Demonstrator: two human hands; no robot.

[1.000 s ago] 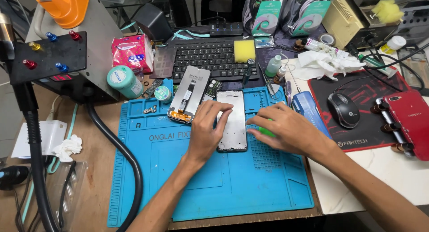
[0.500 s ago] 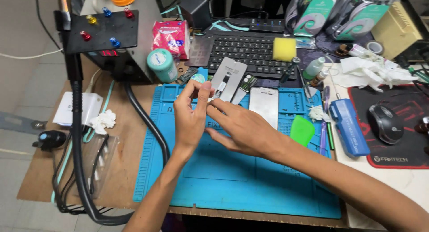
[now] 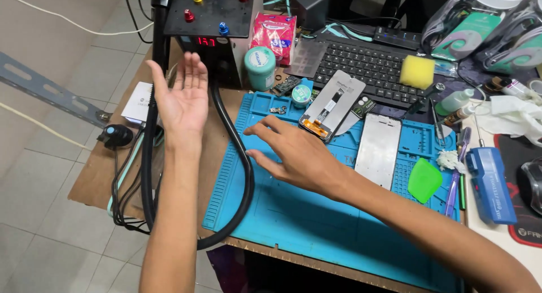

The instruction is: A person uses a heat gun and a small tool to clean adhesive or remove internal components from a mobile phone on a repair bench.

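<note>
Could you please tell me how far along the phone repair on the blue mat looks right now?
Done: the phone is apart, with the display panel with orange flex and the silver rectangular phone frame lying separately on the blue silicone work mat. In hand: nothing; the left hand is raised open by the black hot-air station, and the right hand hovers over the mat. Left: the parts are not yet rejoined.

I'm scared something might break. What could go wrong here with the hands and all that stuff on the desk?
The left hand is raised, open, right by the black hot-air station and its thick hose; it might touch something hot or snag the hose. The right hand hovers over the blue mat near the phone screen, which it could knock.
</note>
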